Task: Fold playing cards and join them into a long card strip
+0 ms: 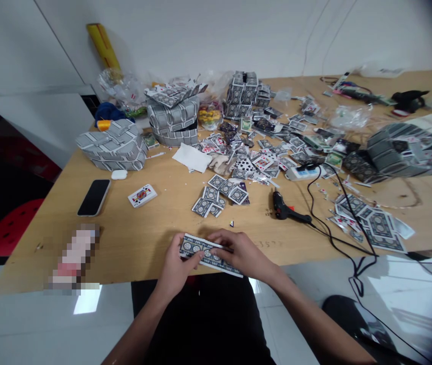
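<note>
A long strip of patterned playing cards [208, 255] spans both hands at the table's front edge. My left hand [175, 263] grips its left end, thumb on top. On its right part, my right hand [240, 253] is closed, with the thumb over the cards. Just beyond the hands lie several joined card pieces [208, 202], backs up. A black glue gun [289, 212] rests on the table to their right. To the left sits a neat card stack [142, 195] with a face card on top.
A phone [94, 197] and a white case [119, 174] lie at the left. Woven card structures [113, 147] stand behind. Loose cards [261, 162] cover the middle. Black cables [337, 235] run from a power strip [305, 173] over the front edge.
</note>
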`<state>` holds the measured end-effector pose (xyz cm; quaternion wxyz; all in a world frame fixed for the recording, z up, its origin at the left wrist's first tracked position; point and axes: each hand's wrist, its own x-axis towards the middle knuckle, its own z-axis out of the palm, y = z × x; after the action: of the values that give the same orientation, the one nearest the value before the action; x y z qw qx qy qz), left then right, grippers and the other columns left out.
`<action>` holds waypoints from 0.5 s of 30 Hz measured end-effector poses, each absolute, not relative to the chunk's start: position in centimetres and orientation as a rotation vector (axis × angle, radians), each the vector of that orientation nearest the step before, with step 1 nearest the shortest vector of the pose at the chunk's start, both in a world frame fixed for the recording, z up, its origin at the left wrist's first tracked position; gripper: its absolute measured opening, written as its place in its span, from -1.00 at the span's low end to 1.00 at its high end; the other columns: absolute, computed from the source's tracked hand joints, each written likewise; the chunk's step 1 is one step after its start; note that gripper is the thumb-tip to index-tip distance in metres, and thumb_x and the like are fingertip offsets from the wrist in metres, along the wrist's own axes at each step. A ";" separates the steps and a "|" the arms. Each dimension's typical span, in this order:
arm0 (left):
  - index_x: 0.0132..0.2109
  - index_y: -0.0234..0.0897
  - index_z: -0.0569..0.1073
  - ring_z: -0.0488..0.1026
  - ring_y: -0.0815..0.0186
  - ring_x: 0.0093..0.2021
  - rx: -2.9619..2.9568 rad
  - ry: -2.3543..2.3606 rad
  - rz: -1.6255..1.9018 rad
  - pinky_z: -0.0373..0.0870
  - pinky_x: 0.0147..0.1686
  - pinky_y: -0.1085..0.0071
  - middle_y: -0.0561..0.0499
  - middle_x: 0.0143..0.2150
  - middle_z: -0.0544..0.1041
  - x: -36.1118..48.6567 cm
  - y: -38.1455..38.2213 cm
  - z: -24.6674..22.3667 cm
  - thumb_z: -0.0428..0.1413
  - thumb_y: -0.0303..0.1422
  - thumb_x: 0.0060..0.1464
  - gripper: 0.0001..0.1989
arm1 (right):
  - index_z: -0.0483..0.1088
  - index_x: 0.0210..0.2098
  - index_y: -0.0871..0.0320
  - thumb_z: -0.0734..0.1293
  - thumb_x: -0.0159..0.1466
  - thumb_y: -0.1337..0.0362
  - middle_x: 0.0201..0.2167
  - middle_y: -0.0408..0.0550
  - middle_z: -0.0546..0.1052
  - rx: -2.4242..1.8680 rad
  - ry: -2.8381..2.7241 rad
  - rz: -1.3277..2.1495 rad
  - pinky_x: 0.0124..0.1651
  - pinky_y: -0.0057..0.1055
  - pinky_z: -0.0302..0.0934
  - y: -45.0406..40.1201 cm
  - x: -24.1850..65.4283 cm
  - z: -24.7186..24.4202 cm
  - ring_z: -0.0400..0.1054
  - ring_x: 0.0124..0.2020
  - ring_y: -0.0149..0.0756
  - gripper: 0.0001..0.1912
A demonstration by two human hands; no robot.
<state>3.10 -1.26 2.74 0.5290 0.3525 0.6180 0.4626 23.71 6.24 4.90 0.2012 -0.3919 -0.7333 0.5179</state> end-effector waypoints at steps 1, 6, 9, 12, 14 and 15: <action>-0.06 -0.23 0.36 0.50 0.37 -0.46 0.826 1.509 1.141 0.48 -0.47 0.48 0.12 -0.36 0.56 3.2 -1.2 2.7 0.40 -0.22 -0.02 -0.52 | 0.51 0.06 0.07 0.46 0.38 0.29 -0.08 -0.05 0.68 -1.093 -2.110 1.321 0.03 -0.19 0.43 6.1 23.6 5.1 0.57 -0.07 -0.17 -0.74; 0.04 -0.22 0.33 0.55 0.32 -0.45 0.718 1.633 1.288 0.52 -0.47 0.44 0.07 -0.32 0.60 3.2 -1.1 2.1 0.44 -0.16 -0.07 -0.37 | 0.37 0.30 0.04 0.56 0.30 0.20 0.25 0.12 0.50 -0.991 -2.426 0.776 0.30 0.10 0.27 5.4 23.2 5.3 0.38 0.25 0.07 -0.37; 0.13 -0.22 0.32 0.59 0.30 -0.41 0.742 1.618 1.304 0.57 -0.43 0.41 0.01 -0.21 0.63 3.0 -1.4 1.3 0.42 -0.10 0.00 -0.33 | 0.33 0.34 0.06 0.56 0.28 0.33 0.24 0.14 0.49 -0.976 -2.481 0.716 0.31 0.12 0.27 5.2 23.2 4.6 0.36 0.23 0.08 -0.31; 0.28 -0.19 0.29 0.64 0.25 -0.26 0.898 1.589 1.251 0.63 -0.34 0.35 -0.11 0.00 0.62 2.6 -1.9 0.7 0.29 -0.06 0.20 -0.36 | 0.32 0.36 0.07 0.52 0.29 0.41 0.22 0.13 0.50 -0.979 -2.460 0.750 0.29 0.09 0.30 5.5 23.4 3.9 0.37 0.21 0.05 -0.31; 0.37 -0.17 0.29 0.65 0.16 -0.06 1.083 1.666 1.182 0.66 -0.18 0.26 -0.18 0.16 0.57 2.0 -2.2 0.8 0.20 -0.08 0.31 -0.40 | 0.31 0.36 0.05 0.51 0.30 0.41 0.23 0.12 0.49 -0.975 -2.440 0.776 0.29 0.08 0.31 5.7 23.7 3.7 0.37 0.21 0.03 -0.31; 0.39 -0.16 0.29 0.62 0.11 0.06 1.197 1.738 1.151 0.65 -0.05 0.21 -0.21 0.23 0.53 1.6 -2.3 1.0 0.18 -0.10 0.34 -0.41 | 0.31 0.36 0.05 0.51 0.31 0.40 0.24 0.11 0.49 -0.975 -2.432 0.787 0.30 0.08 0.31 5.8 23.8 3.8 0.37 0.22 0.02 -0.32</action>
<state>1.62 -2.26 0.97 0.3604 0.4645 0.6745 0.4466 23.82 5.84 3.77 0.2016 -0.3492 -0.8707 0.2817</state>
